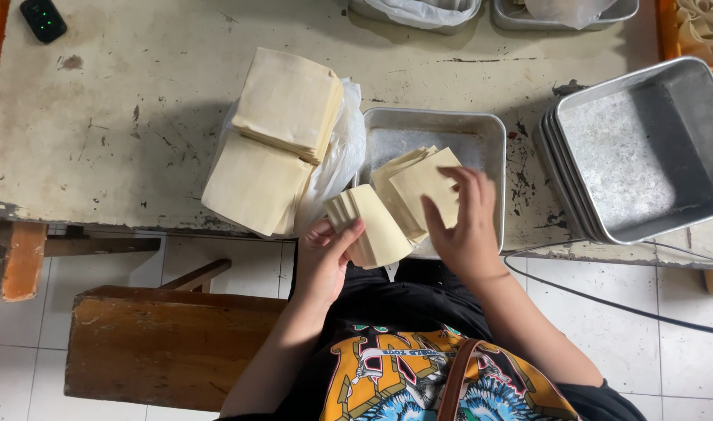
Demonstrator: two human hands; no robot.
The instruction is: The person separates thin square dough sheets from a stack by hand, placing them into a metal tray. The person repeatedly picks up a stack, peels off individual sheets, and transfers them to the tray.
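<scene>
Nearest the lens, both forearms rise from a dark printed shirt toward the worktop (99, 117) edge. Left hand (325, 253): its fingers are closed around a fanned stack (372, 226) of pale square sheets, thumb across the top face, the stack held just over the worktop edge and tilted, its spread edges pointing up and to the left. Right hand (467, 226): fingers spread and laid flat on loose sheets (419, 183) that rest in a shallow metal tray (481, 132); whether the thumb pinches a sheet or merely presses it cannot be told. Key relation: the loose sheets lie directly beneath the right fingertips and just to the right of the held stack, the two groups overlapping at one corner (the right hand is therefore the nearer). Further left, two thick blocks of the same sheets (282, 132) sit on a clear bag (345, 156), touching the tray's left wall. To the right, well apart, nested empty pans (637, 156) stand tilted on the worktop. A wooden bench (161, 343) stands below, on the tiled floor.
</scene>
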